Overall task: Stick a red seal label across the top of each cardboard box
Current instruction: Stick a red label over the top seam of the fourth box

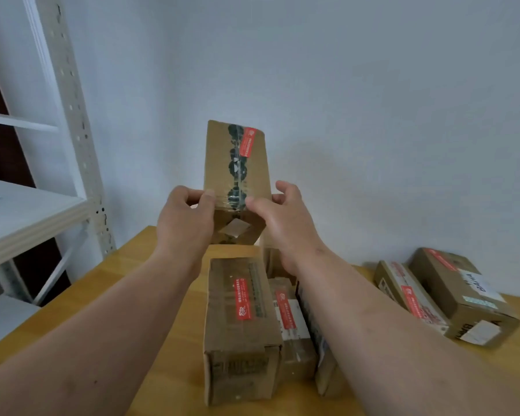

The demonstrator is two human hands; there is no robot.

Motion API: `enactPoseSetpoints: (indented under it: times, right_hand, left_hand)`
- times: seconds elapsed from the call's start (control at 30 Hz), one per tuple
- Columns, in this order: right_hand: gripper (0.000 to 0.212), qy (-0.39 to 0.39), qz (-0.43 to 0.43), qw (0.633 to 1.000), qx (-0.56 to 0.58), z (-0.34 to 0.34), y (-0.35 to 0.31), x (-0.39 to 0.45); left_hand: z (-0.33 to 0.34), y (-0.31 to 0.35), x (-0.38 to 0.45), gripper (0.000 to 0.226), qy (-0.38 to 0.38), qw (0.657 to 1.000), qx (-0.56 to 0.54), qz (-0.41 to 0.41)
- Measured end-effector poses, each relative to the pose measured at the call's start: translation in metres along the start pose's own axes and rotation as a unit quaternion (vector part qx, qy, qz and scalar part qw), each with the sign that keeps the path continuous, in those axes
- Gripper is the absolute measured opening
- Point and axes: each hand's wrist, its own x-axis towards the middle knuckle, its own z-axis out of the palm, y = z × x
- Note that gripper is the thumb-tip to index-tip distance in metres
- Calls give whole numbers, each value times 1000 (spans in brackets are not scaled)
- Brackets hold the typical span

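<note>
So it's a yellowish wooden table shoved against a plain pale wall, with a white metal shelf rack off to the left. Both the left hand and right hand are clamped on the near end of a brown cardboard box, held up in the air, long axis pointing up and away. It's got glossy clear tape with dark print down the middle, a red seal label beside that, and more labelled boxes lie on the table below.

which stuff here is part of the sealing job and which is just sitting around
Job: held cardboard box with its red seal label, gripped by left hand and right hand; labelled boxes on the table.

Just there: wooden table, white shelving unit, wall.
</note>
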Motion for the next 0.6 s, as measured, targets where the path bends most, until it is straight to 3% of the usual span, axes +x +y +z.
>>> enactPoseSetpoints:
  times: [0.1, 0.27, 0.43, 0.6]
  right_hand:
    - [96, 27, -30, 999, -10, -11, -26, -24]
    - [82, 81, -47, 991, -98, -45, -73, -73]
    - [111, 108, -25, 972, -207, -78, -88, -119]
    - [103, 113, -19, 944, -309, -115, -89, -170]
  left_hand:
    - [-8, 32, -29, 20, -6, 999, -21, 38]
    - [-15, 83, -93, 42, -65, 996, -58, 33]
    - [-17, 109, -165, 45, -94, 990, -103, -5]
    - [-23, 112, -210, 43, -147, 989, -25, 7]
